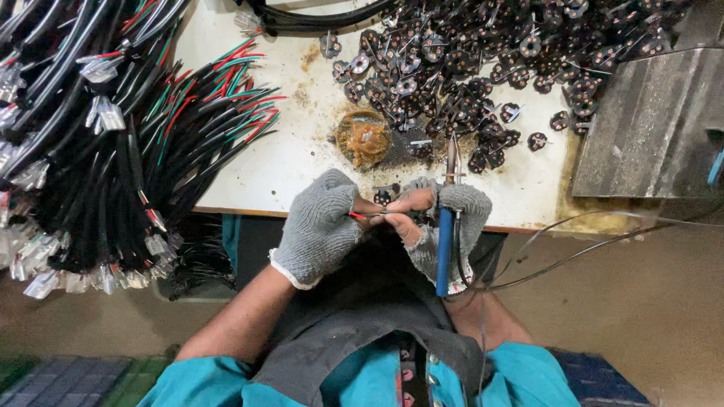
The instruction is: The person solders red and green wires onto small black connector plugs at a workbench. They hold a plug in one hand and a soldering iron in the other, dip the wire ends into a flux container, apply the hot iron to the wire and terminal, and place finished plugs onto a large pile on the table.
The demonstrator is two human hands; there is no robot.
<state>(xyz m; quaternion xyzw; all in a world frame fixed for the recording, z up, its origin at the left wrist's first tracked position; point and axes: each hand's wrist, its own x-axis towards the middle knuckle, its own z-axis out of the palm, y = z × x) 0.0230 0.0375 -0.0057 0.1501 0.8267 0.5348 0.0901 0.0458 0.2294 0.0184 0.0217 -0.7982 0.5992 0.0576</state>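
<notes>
This is a small electronics assembly workshop. A stained, flux-spotted white bench carries a heap of small round black components at twelve to one o'clock and a crusted tin of brown soldering paste near the middle. Thick bundles of black cables with red, green and white leads and plastic connectors hang at nine to ten o'clock. A blue-handled soldering iron sits at the centre, and a worn grey metal block lies at two o'clock.
</notes>
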